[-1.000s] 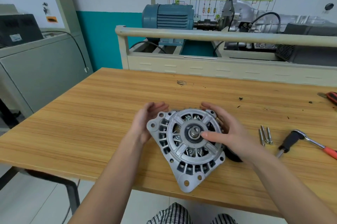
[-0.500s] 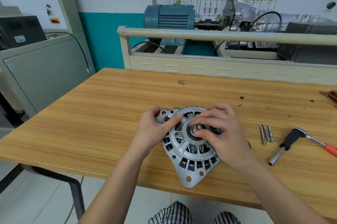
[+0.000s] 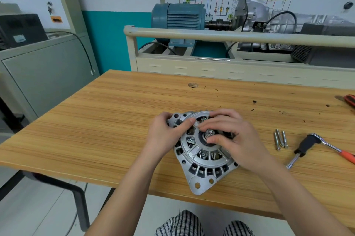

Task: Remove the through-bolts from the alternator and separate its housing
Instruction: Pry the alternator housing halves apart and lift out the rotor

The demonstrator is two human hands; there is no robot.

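The silver alternator lies face up near the front edge of the wooden table, its shaft pointing up. My left hand grips its left rim, thumb laid across the front housing. My right hand curls over the right side, fingers round the rim and thumb beside the shaft. Three removed through-bolts lie side by side on the table to the right. The alternator's rear half is hidden under the front housing and my hands.
A black-handled ratchet wrench with an orange grip lies right of the bolts. A red tool pokes in at the right edge. Behind the table stands a cream training bench with a blue motor. A grey cabinet is at the left.
Both hands have moved from beside the alternator onto its rim and closed round it. The alternator has shifted slightly away from the table's front edge.
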